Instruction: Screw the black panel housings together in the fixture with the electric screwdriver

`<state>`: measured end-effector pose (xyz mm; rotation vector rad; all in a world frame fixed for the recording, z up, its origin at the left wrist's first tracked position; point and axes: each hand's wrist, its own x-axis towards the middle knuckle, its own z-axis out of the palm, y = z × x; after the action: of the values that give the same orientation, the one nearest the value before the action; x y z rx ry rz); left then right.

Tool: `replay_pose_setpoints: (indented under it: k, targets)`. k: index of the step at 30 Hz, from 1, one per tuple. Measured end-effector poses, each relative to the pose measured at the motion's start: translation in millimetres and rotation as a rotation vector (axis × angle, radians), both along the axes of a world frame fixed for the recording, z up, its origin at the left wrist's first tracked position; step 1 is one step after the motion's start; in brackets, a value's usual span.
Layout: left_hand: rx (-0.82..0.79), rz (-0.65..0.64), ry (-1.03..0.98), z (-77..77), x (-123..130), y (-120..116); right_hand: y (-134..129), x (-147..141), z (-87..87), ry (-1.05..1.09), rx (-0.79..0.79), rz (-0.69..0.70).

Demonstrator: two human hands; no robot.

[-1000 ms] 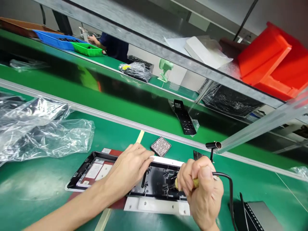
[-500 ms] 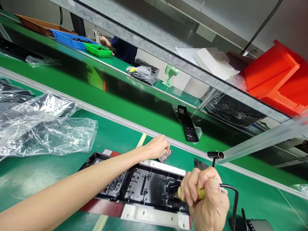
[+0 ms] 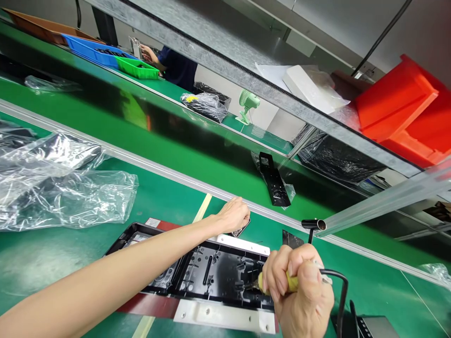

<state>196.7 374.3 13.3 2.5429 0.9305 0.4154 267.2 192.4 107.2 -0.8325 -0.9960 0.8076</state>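
A yellow-handled tool (image 3: 291,282) with a black cable is gripped in my right hand (image 3: 306,291), its metal tip over the right part of a black plastic housing (image 3: 225,272). The housing lies open side up, held between white metal strips (image 3: 221,317) on a dark red base. My left hand (image 3: 234,215) reaches past the housing to a small tray (image 3: 242,230) of tiny metallic parts. Its fingers are bent together over the tray; what they hold, if anything, is hidden. My left forearm crosses above the housing's left part.
Clear plastic bags (image 3: 70,197) lie at the left. Beyond a metal rail, a black panel (image 3: 274,180) rests on the green belt. A metal shelf edge with a red bin (image 3: 398,108) hangs above right. A person in dark clothing (image 3: 178,68) works at the far side.
The whole view has shifted slightly. My left hand stays at the small tray, now covering more of it. My right hand keeps its grip on the tool. The far person's hand has moved a little.
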Motion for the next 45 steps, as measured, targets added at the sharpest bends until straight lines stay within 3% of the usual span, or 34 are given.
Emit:
replay_pose_setpoints:
  k: [5,11,17,23,28,36,41,45]
  targets:
    - [-0.101,0.043,-0.034,7.1,-2,1,0,0,-0.2,-0.004,0.004,-0.009]
    - [-0.217,0.084,-0.196,24.4,-32,-11,-1,0,-0.8,-0.035,0.023,-0.008]
    - [-0.239,-0.092,-0.253,41.7,-61,-51,0,-1,2.9,-0.047,0.013,-0.004]
    - [0.102,-0.41,-0.174,36.1,-64,-72,1,-1,3.0,-0.063,0.014,0.006]
    - [0.303,-0.509,-0.136,30.1,-61,-73,0,0,1.8,-0.063,0.008,0.006]
    - [0.306,-0.57,-0.112,34.0,-54,-74,1,0,2.3,-0.064,0.009,-0.003]
    - [0.212,-0.545,-0.228,28.4,-56,-72,0,0,2.6,-0.068,0.01,-0.002]
    - [0.135,-0.51,-0.193,31.5,-62,-75,-1,1,1.8,-0.08,0.013,0.004]
